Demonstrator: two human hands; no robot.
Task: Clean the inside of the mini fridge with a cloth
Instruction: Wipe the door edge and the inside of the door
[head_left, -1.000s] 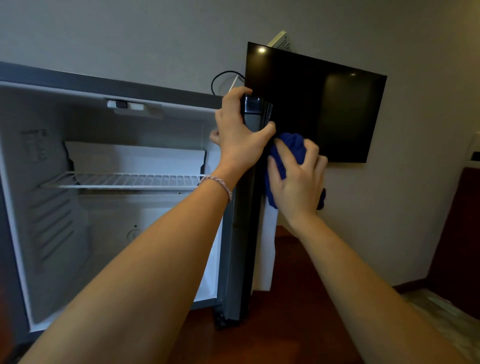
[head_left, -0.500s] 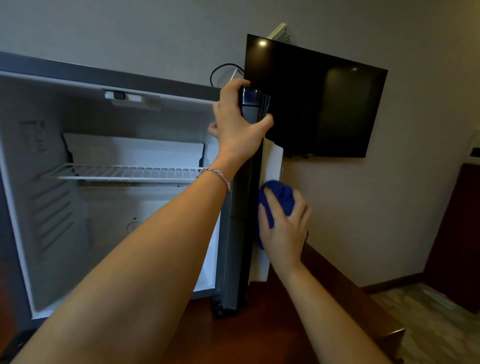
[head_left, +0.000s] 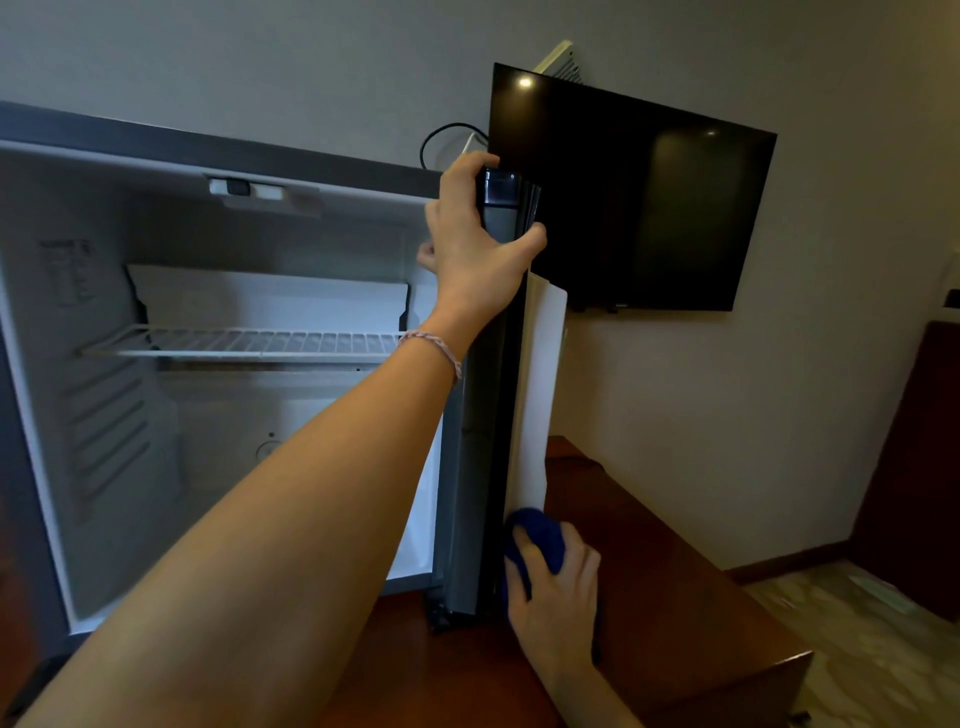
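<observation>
The mini fridge (head_left: 47, 467) stands open on the left, its white interior holding one wire shelf (head_left: 249, 343). Its door (head_left: 535, 415) is swung out edge-on toward me, white inner lining facing right. My left hand (head_left: 478, 244) grips the door's top corner. My right hand (head_left: 558, 592) presses a bunched blue cloth (head_left: 540, 535) against the bottom of the door's white inner face.
The fridge sits on a dark wooden cabinet top (head_left: 649, 597) whose right edge drops to a pale floor (head_left: 857, 644). A black wall-mounted TV (head_left: 634, 202) hangs just behind the door. A dark wooden panel (head_left: 919, 467) stands at far right.
My right hand has slid the blue cloth down the door's inner face, from near the top to the bottom. My left hand has stayed on the door's top corner.
</observation>
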